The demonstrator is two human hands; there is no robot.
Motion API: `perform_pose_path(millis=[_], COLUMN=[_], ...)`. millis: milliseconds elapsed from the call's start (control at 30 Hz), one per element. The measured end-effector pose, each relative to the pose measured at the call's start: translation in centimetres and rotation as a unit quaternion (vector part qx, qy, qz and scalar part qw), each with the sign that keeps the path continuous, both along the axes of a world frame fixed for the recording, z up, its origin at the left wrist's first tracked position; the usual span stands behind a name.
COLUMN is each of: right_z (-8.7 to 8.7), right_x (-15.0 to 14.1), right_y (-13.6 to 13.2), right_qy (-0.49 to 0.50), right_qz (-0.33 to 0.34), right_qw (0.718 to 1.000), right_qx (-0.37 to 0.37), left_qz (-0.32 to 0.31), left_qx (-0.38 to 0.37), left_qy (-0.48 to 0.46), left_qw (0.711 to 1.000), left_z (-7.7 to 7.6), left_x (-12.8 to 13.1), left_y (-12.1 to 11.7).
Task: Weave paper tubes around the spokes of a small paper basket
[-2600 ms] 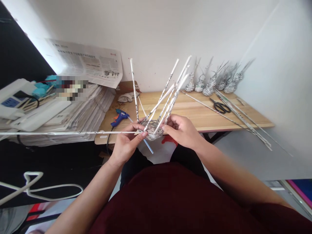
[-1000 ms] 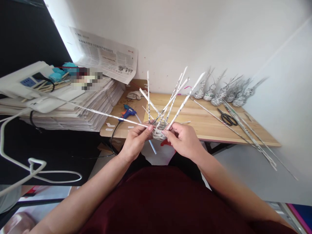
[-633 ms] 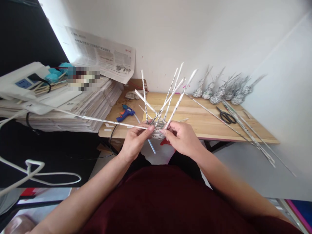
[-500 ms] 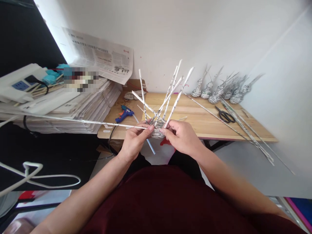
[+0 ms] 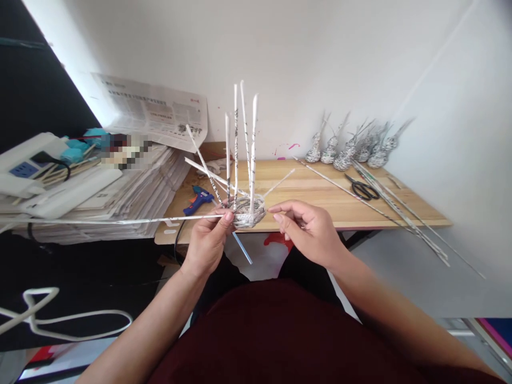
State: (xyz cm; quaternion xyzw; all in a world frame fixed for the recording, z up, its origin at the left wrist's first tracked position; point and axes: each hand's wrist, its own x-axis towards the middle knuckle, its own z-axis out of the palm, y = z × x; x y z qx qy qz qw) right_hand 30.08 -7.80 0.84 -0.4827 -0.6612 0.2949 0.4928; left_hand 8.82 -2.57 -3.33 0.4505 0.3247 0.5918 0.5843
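Two bare hands at the near edge of a wooden table (image 5: 312, 200): left hand (image 5: 206, 240) pinched on a small paper basket's (image 5: 245, 221) left rim and a long paper stick (image 5: 180, 217) reaching left; right hand (image 5: 314, 230) half curled, thumb and forefinger narrowly apart, apparently unladen, just beside the basket's right side. Possible unravelling from a loosened left pinch; possible creasing of upright sticks (image 5: 253, 154) from a knock. Farther, left, a glue gun (image 5: 199, 200); far right, scissors (image 5: 362, 188).

The woven base (image 5: 251, 220) was in the left hand (image 5: 206, 242), near the right hand (image 5: 310, 229). The newspaper stack (image 5: 152, 194) lay left of the glue gun (image 5: 198, 199); on the table (image 5: 344, 207), rightward, scissors (image 5: 354, 183) lay among paper rods (image 5: 425, 234), before woven gourds (image 5: 344, 158).
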Motion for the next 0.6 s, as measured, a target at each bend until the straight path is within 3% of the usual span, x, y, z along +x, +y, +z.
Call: perform_pose_path(millis=[233, 600], right_z=[-1.4, -2.1], right_x=[-0.5, -0.4], right_y=[-0.6, -1.1], right_qy=[-0.039, -0.079], right_qz=[-0.014, 0.021], right_qw=[0.997, 0.996], right_qx=[0.058, 0.027], left_qz=[0.003, 0.002], left_qx=[-0.020, -0.020], left_qy=[-0.032, -0.037], left_qw=[0.999, 0.999], left_z=[0.5, 0.9], left_x=[0.1, -0.8], left_y=[-0.1, 0.1])
